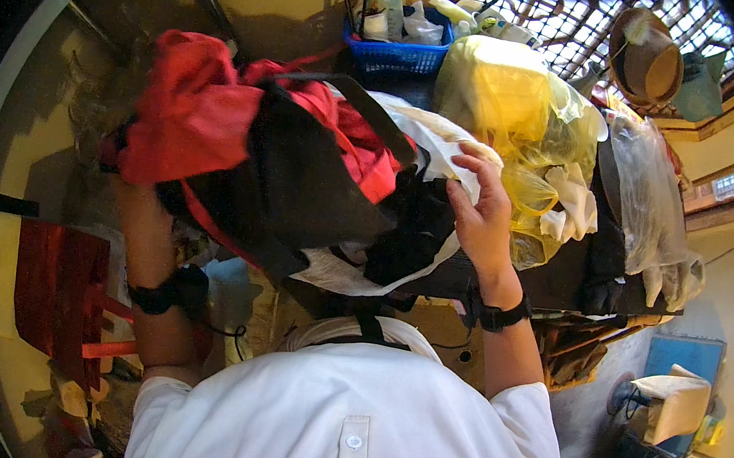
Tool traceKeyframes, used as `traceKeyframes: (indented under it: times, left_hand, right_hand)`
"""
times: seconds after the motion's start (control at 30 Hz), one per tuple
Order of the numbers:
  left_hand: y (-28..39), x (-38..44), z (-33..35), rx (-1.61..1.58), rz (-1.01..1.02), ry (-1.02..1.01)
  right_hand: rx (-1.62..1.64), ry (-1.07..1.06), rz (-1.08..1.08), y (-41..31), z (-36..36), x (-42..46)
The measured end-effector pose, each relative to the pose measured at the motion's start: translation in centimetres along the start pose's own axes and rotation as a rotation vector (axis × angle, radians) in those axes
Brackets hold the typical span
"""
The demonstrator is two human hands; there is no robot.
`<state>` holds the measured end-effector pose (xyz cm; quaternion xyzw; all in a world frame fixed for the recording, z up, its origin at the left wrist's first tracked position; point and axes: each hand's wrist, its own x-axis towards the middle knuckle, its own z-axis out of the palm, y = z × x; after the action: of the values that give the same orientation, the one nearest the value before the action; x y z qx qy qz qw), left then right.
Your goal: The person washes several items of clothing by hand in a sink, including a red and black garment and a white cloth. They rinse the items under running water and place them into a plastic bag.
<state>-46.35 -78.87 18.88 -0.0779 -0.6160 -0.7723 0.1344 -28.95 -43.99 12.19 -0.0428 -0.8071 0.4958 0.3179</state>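
A bundle of red cloth (197, 108) and black fabric (305, 174), with a dark strap over it, is raised at the left above an open white bag (387, 289). My left forearm (146, 231) reaches up under the red part, and the cloth covers the hand itself, so its grip is hidden. My right hand (484, 215) holds the right rim of the white bag between thumb and fingers. Dark cloth (418, 228) lies inside the bag, just left of that hand.
Right of the bag, a yellow plastic bag (524, 104) and clear plastic bags (643, 186) sit on the dark table (550, 290). Behind is a blue basket (400, 56) of bottles. A red chair (58, 289) stands at lower left; a hat (644, 57) hangs by the lattice.
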Motion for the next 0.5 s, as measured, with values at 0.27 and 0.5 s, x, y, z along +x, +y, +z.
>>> traceKeyframes:
  times: [0.27, 0.5]
  left_hand:
    - [-1.8, -0.9, -1.1, -0.099, -0.089, 0.004]
    - [-2.8, -2.5, -1.5, -0.060, -0.113, -0.078]
  right_hand:
    - [-0.178, -0.217, 0.093, 1.6, 1.1, -1.2]
    - [-0.213, -0.192, 0.034, 1.9, 1.6, -0.7]
